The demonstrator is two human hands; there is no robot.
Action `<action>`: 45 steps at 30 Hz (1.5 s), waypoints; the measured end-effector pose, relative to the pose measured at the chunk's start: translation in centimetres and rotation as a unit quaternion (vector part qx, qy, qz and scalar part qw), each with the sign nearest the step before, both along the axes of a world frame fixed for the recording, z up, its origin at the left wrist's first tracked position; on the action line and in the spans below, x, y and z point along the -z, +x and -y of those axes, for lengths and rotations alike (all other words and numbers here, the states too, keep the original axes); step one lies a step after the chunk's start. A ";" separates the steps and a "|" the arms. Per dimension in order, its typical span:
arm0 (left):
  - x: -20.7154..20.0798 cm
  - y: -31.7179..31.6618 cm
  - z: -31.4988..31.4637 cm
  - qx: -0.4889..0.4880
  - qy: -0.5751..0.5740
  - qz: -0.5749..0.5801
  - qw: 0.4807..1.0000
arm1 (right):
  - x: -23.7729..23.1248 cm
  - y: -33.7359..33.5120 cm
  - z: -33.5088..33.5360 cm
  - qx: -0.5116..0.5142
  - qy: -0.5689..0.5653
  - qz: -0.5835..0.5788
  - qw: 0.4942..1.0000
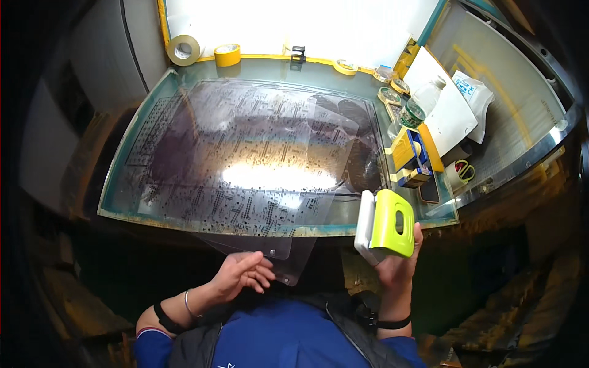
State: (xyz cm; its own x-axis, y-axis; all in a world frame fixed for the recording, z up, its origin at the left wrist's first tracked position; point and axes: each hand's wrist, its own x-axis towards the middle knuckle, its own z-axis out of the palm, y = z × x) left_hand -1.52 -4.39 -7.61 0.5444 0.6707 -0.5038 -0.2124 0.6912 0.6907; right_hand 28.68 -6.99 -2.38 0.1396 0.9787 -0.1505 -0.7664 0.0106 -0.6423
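Note:
My right hand (397,268) grips a lime-green hole punch (392,224) with a grey base, raised just past the glass table's front edge. Transparent film sheets (257,165) printed with dark dots and circuit-like patterns lie overlapping on the glass. Two of their corners hang over the near edge, each with a small round mark that may be a hole. Beside these corners is my left hand (246,274), its fingers loosely curled and apart, with nothing visible in it. Whether its fingertips touch the film cannot be made out.
Tape rolls (227,55) stand along the back edge of the glass table (123,211), near a black clip (298,55). At the right are a plastic bottle (423,101), a blue tape dispenser (414,156), a phone (429,194), scissors (464,171) and a white board (445,110).

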 end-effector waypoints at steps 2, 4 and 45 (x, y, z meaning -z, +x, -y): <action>0.0 0.8 -0.7 -0.034 0.022 -0.023 0.999 | 0.0 -0.4 0.3 -0.030 -0.005 -0.011 0.999; -0.6 1.8 -1.2 -0.052 0.030 -0.021 0.998 | 0.8 -0.4 0.2 -0.021 -0.035 0.042 0.998; -4.8 5.6 -1.9 -0.168 0.111 0.088 0.976 | 0.6 -5.9 -1.0 0.028 0.038 -0.008 0.999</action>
State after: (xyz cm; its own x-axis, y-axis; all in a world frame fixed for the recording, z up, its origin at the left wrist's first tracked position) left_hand 4.12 -2.53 -2.81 0.3407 0.9077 -0.2450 -0.5294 0.4005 0.7478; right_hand 22.75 -6.03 -3.02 0.1924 0.9781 -0.0795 -0.7734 0.1012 -0.6257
